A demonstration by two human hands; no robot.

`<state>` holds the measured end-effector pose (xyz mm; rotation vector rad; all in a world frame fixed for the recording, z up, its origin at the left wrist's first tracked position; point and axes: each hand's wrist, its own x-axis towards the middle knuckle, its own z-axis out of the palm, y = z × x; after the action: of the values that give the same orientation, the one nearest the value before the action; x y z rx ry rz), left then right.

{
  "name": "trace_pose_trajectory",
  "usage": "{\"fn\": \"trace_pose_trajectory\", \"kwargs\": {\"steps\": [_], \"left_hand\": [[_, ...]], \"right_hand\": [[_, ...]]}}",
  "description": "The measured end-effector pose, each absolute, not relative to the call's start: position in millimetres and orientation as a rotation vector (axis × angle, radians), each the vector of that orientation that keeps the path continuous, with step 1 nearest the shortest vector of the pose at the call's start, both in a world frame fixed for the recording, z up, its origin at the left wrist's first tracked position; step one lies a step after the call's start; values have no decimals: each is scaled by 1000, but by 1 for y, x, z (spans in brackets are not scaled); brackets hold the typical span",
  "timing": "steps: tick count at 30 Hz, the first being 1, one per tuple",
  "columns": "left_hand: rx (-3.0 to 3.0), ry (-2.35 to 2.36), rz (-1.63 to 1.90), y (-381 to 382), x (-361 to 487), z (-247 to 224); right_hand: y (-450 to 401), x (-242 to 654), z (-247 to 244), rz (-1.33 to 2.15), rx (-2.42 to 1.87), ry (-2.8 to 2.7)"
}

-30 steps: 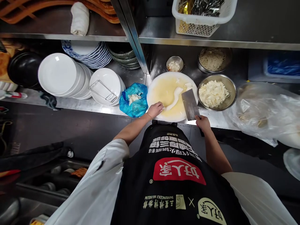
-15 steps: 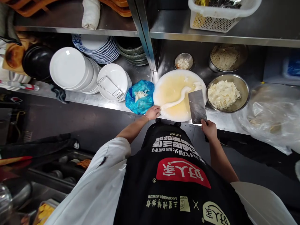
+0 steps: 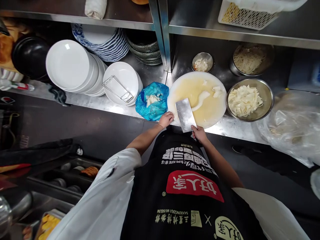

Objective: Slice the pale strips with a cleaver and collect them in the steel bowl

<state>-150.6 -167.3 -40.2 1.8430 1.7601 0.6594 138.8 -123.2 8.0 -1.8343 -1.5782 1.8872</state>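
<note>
A round, yellow-stained white cutting board lies on the steel counter. My right hand is closed on the handle of a cleaver, whose broad blade covers the board's left part. A pale dough strip curves over the board to the right of the blade; its left part is hidden. At the board's near left edge is my left hand, fingers together; what lies under them is too small to tell. White pieces rest at the board's right side. Beside it, a blue plastic bag holds pale dough.
On the right are a steel bowl of pale flat pieces, a bowl of shreds and a clear plastic bag. A small bowl sits behind the board. White plates are stacked left. A shelf edge runs above.
The cleaver in my right hand has moved left from the board's right side and now covers the strip's left part. My left hand stays at the board's near left edge. The view has shifted slightly.
</note>
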Motion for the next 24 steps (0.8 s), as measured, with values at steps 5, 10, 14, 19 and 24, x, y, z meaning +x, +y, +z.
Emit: {"fn": "trace_pose_trajectory", "kwargs": {"steps": [5,10,14,19,24], "left_hand": [[1891,1670,657,-165,-158,-42],[1920,1602,641,-162,-162,-49],[1943,1568,652,-160,-164,-50],[1977,1538,647,-159,-166,-52],[1995,1511,640,-160,-169,-56]], "right_hand": [[-133,129,0,1912,-1846,-1550],[-134,120,-2,1892,-1877,-1592],[-138,120,-4,1869,-1891,-1607],[-142,126,0,1826,-1927,-1698],[-135,116,3,1793,-1930,-1759]]}}
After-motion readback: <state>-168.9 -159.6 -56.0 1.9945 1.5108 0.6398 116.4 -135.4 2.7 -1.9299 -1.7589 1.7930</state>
